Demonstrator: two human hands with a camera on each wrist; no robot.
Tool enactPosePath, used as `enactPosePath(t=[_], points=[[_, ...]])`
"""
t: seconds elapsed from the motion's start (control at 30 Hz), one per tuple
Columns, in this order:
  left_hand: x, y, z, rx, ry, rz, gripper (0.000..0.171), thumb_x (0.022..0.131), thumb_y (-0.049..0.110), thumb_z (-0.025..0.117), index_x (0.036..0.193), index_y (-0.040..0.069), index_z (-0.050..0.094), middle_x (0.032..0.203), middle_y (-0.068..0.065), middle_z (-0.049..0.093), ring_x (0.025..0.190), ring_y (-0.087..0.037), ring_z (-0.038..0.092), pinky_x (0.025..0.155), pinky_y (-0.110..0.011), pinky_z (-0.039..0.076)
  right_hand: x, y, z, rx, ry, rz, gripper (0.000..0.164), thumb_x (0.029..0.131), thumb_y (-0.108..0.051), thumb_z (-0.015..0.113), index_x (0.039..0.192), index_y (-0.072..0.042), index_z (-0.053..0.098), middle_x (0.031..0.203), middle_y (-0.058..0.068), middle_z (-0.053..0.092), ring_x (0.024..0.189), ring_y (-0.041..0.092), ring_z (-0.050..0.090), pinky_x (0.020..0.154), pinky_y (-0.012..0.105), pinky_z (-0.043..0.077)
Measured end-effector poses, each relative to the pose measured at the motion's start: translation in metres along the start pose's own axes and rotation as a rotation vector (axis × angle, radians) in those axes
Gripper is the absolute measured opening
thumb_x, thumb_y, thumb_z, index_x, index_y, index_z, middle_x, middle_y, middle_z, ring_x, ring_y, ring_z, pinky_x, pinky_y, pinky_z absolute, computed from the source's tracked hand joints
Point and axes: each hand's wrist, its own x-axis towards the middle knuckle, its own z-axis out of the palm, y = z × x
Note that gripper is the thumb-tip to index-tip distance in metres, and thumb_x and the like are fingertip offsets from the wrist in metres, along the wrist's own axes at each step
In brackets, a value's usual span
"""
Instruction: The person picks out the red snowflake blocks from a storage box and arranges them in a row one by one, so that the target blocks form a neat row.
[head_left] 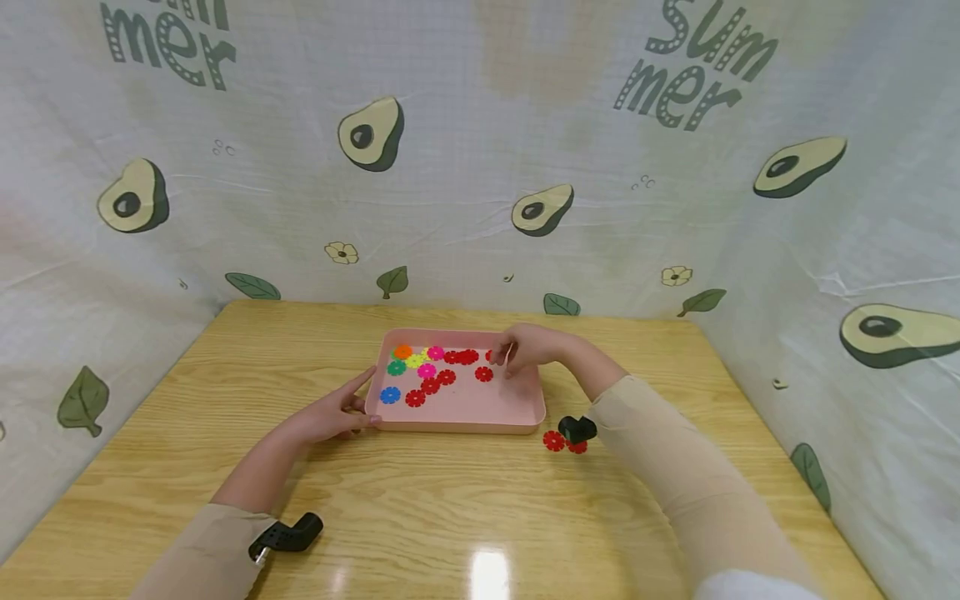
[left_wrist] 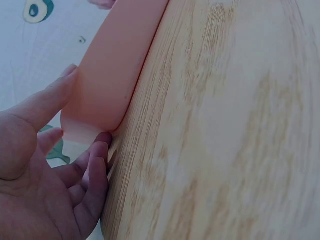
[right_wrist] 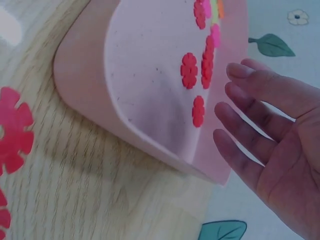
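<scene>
A shallow pink tray (head_left: 450, 427) stands on the table. My left hand (head_left: 336, 414) touches its near left corner from outside, thumb by the near rim and fingers along the left side. In the left wrist view the fingers lie loosely bent beside the tray wall (left_wrist: 117, 65). My right hand (head_left: 528, 346) hovers over the tray's right end with fingers apart. No disc shows between them in the right wrist view. Red notched plastic discs (right_wrist: 189, 71) lie in the tray below the fingertips. Yellow discs (head_left: 415, 361), pink, green, orange and blue discs lie toward its left end.
Outside the tray's near right corner, a red disc (head_left: 553, 441) and another red disc (head_left: 577, 447) lie on the wooden table (head_left: 420, 508). A printed cloth (head_left: 450, 167) hangs behind the table and along its sides. Black wrist mounts sit on both sleeves.
</scene>
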Motion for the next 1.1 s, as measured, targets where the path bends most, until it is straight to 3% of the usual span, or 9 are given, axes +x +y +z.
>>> enactPosePath(t=[0.27,0.57,0.77,1.1], points=[[0.003,-0.005,-0.002,-0.010,-0.004,0.020,0.094,0.089,0.027,0.073,0.158,0.019,0.010,0.106,-0.014,0.049,0.081,-0.024,0.052,0.070,-0.034,0.045,0.020,-0.004,0.006,0.002,0.004,0.071,0.025,0.086,-0.003,0.073,0.111,-0.009,0.072,0.106,0.003,0.066,0.096,0.020,0.058,0.081,0.030,0.051],[0.001,-0.004,0.000,0.006,0.012,0.007,0.095,0.088,0.029,0.074,0.158,0.021,0.011,0.107,-0.013,0.050,0.085,-0.024,0.050,0.072,-0.033,0.045,0.034,-0.005,0.013,-0.065,0.022,0.118,0.029,0.080,-0.003,0.078,0.103,-0.021,0.076,0.100,-0.001,0.063,0.098,0.022,0.054,0.078,0.031,0.051],[-0.001,-0.006,0.001,-0.001,0.011,0.015,0.096,0.087,0.029,0.075,0.158,0.020,0.011,0.105,-0.012,0.051,0.084,-0.024,0.050,0.071,-0.033,0.044,0.038,-0.006,0.016,-0.047,-0.018,0.134,0.028,0.081,-0.001,0.077,0.103,-0.018,0.075,0.100,0.001,0.063,0.099,0.023,0.053,0.076,0.030,0.051],[0.001,-0.005,0.000,-0.029,0.009,0.018,0.095,0.087,0.027,0.075,0.158,0.021,0.011,0.104,-0.012,0.050,0.082,-0.025,0.050,0.069,-0.033,0.043,0.044,-0.005,0.019,-0.033,-0.011,0.190,0.022,0.082,-0.002,0.077,0.095,-0.020,0.075,0.099,0.002,0.062,0.099,0.023,0.052,0.078,0.033,0.050]])
